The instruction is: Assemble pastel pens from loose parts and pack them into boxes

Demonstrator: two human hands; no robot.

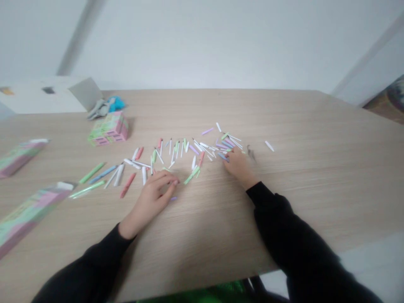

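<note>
Several small pastel pen parts [189, 151], white, pink, green, purple and blue, lie scattered across the middle of a light wooden table [315, 176]. My left hand [154, 198] rests on the table with its fingers curled over a small purple piece [173, 198] at its fingertips. My right hand [238, 166] reaches into the right end of the scatter, fingers closed on pieces there; what it holds is blurred. Both arms wear black sleeves.
Pink and green boxes stand on the left: one [109, 128] near the back, two more [19, 155] [28, 214] by the left edge. A white box [47, 94] and a blue and grey item [105, 107] sit at the far left. A lone white piece [269, 146] lies right.
</note>
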